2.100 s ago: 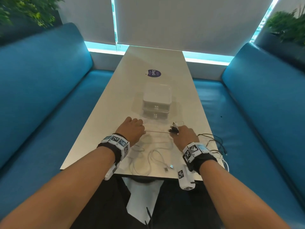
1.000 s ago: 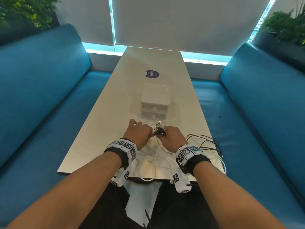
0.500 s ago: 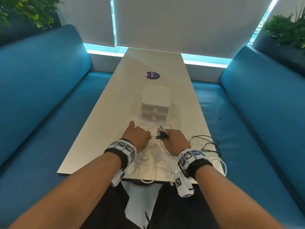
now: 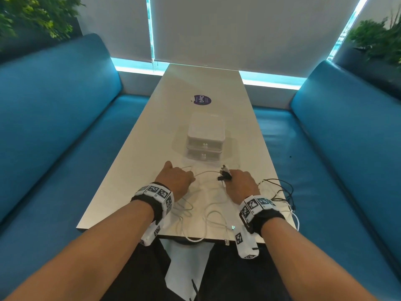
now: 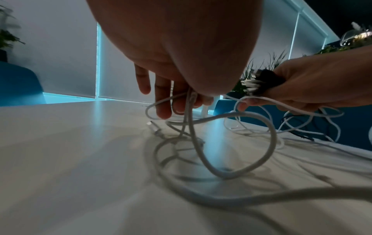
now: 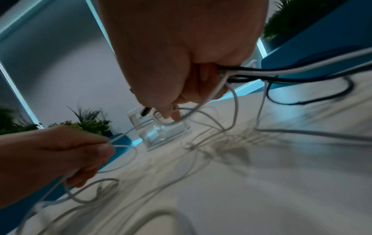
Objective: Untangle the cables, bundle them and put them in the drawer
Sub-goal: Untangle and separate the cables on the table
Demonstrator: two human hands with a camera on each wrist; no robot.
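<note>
Left of centre in the head view, the left hand point(image 4: 175, 180) has its grip pinched on a white cable point(image 4: 206, 172) above the counter point(image 4: 134, 170). At centre right, the right hand point(image 4: 239, 185) is closed round a clump of plug ends point(image 4: 224, 173), black cables point(image 4: 280, 187) trailing right. This looks like untangling: next, I'd say, draw that white strand free. The drawer unit point(image 4: 205, 137) sits closed above centre.
</note>
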